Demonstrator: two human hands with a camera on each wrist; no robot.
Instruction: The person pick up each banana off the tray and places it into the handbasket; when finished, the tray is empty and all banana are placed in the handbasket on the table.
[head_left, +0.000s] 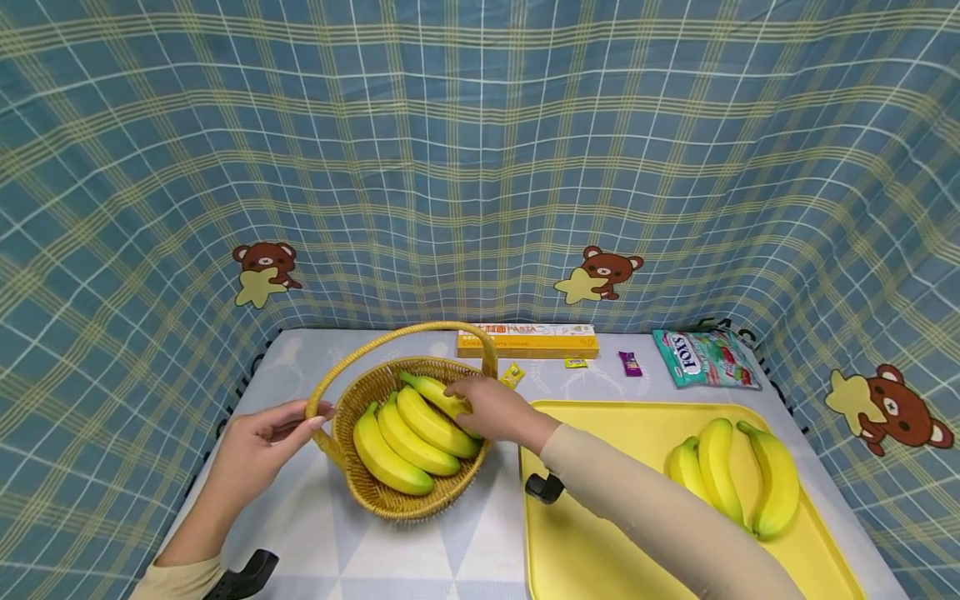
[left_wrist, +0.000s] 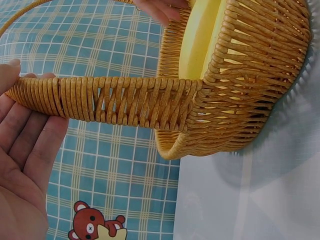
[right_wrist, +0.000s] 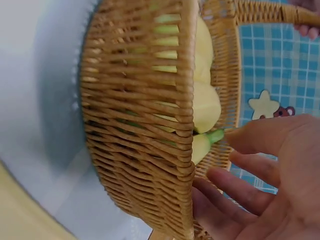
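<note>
Bananas [head_left: 411,437] lie in the wicker basket [head_left: 405,492] at lower centre of the head view, long axes running upper right to lower left | our right hand [head_left: 491,408] rests nearest, fingers curled over the top banana | our left hand [head_left: 258,442] open, fingertips touching the basket handle [left_wrist: 115,102].

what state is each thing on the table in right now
basket: upright on the table, holding bananas
bananas in basket: lying side by side, right hand on them
left hand: fingers on the basket handle
right hand: resting on the top banana
tray: flat on the table, bunch on it
bananas on tray: lying loose, untouched
candy bag: lying flat, looks sealed
pasta box: lying flat, closed
</note>
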